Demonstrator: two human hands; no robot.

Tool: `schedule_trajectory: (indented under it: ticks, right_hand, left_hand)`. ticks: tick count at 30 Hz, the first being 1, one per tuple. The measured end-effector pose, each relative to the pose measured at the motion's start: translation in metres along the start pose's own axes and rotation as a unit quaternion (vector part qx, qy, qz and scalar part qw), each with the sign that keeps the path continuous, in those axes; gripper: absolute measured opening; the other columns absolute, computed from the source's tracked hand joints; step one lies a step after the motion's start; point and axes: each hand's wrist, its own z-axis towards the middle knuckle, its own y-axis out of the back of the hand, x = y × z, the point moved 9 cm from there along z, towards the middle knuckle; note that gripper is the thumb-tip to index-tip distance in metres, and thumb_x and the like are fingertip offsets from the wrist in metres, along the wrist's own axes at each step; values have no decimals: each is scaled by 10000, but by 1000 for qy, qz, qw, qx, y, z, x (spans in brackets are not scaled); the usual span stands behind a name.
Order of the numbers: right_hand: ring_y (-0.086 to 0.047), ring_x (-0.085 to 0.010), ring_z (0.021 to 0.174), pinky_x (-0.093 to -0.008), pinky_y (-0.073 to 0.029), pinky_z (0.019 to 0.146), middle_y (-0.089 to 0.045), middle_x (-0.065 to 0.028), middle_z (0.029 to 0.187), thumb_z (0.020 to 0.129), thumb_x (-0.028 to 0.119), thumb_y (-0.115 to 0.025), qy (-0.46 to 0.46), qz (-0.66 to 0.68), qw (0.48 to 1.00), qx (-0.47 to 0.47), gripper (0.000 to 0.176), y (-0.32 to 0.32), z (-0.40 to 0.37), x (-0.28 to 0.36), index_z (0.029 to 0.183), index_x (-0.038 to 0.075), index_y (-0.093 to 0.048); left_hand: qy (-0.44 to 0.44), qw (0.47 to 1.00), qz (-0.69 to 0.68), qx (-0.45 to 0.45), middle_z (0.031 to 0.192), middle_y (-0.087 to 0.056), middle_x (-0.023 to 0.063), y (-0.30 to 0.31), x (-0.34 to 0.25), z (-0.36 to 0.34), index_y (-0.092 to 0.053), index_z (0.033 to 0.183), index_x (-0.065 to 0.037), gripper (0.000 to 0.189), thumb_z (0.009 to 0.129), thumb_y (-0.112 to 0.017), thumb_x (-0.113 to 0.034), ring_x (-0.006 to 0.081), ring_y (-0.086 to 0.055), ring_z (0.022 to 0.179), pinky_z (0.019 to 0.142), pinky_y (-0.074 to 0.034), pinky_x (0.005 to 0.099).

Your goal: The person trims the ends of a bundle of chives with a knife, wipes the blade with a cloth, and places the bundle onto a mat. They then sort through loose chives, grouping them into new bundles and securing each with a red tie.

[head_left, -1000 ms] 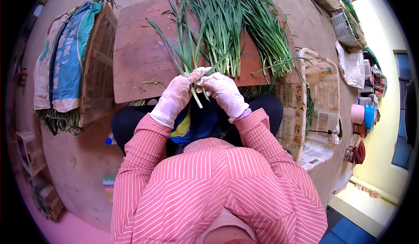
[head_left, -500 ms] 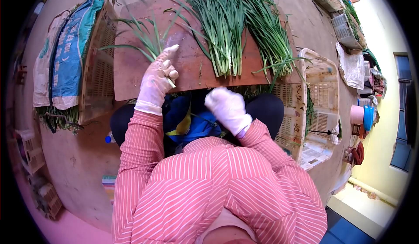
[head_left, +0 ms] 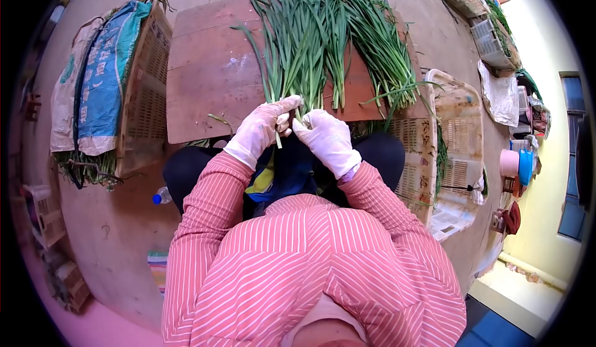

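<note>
The wooden board (head_left: pixel 205 86) is the biggest thing here, resting across the person's lap, and the far half is buried under a loose pile (head_left: pixel 372 43) of long green stalks. There's a slatted crate (head_left: pixel 459 117) right beside it on the right.

The bunch of green stalks (head_left: pixel 292 55) lies on the board with the leaves fanning away and the pale ends right at the near edge. The left hand (head_left: pixel 261 130) is gloved and wrapped closed around those ends. The right hand (head_left: pixel 328 139), also gloved, is pinched shut on the same ends, just touching the left.

Probably the main risk is the ends sitting right over the edge. If either grip loosens, stalks could slide off into the lap. The bunch's leaves also overlap the pile, so lifting it could drag tangled neighbours along. Squeezing too hard might bruise or snap the stems. One stray leaf (head_left: pixel 218 119) is already sitting near the edge.
</note>
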Motion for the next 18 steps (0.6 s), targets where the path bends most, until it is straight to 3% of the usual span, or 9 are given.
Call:
schedule_trajectory:
  ticks: [1,2,3,6,7,10,14,16,18]
  right_hand:
    - [-655,-242,646,-352,-478,560,-653,-99,710,845,373,-703,-1,0,1000,-1,296,2,2,-4,779,89,-653]
    - [-618,-177,633,-301,-444,546,-642,-61,713,844,372,-718,-122,217,963,99,299,-15,2,-24,800,83,-654]
    - [-581,-113,620,-250,-409,532,-631,-23,717,843,370,-733,-233,419,857,192,305,-38,-8,-29,821,77,-655]
    - [-545,-68,648,-219,-399,561,-614,-5,752,867,273,-715,-223,576,761,196,231,-52,-7,-33,886,48,-667]
    - [-545,-68,648,-219,-399,561,-614,-5,752,867,273,-715,-223,578,761,195,231,-56,-6,-38,886,48,-667]
    - [-592,-96,634,-257,-463,611,-639,-5,696,840,185,-678,-20,349,932,94,133,-35,9,-50,828,53,-680]
    - [-579,-119,579,-270,-460,574,-626,-39,636,804,193,-671,-233,369,896,81,162,-8,-4,-72,738,49,-640]
    - [-575,-114,581,-259,-459,577,-629,-28,634,802,185,-677,-220,357,901,112,157,-9,-3,-87,722,52,-650]
    - [-493,-63,547,-217,-413,536,-632,13,703,847,218,-680,-110,401,895,158,156,25,3,-62,839,62,-674]
  left_hand:
    - [-7,1000,7,-13,715,-613,-34,3,1,2,-691,1070,-71,264,946,-645,-299,64,-448,491,455,-401,218]
    - [-14,999,14,-26,741,-632,-21,4,-1,1,-688,1074,-65,261,947,-643,-289,77,-466,497,461,-410,222]
    - [-14,1000,24,-6,817,-660,2,0,-5,-4,-681,1094,-49,265,951,-637,-267,89,-523,555,492,-428,225]
    - [-47,998,21,40,853,-665,4,-3,-8,-3,-675,1115,-33,282,952,-633,-259,83,-554,614,521,-434,217]
    - [-47,998,22,39,853,-665,4,-3,-8,-4,-675,1115,-33,282,952,-633,-259,83,-554,614,521,-434,217]
    - [-117,990,-19,73,933,-675,6,-9,-29,-9,-670,1138,-23,302,947,-644,-256,83,-579,681,558,-472,229]
    - [-157,978,-133,15,1076,-692,119,26,-55,-13,-646,1162,1,324,945,-648,-239,192,-682,862,771,-582,339]
    - [-151,971,-187,-2,1126,-684,161,33,-65,-18,-602,1206,20,351,954,-623,-224,240,-691,948,813,-596,415]
    - [-172,941,-289,45,1056,-692,124,39,-80,-30,-583,1201,17,307,966,-605,-179,153,-668,767,601,-551,299]
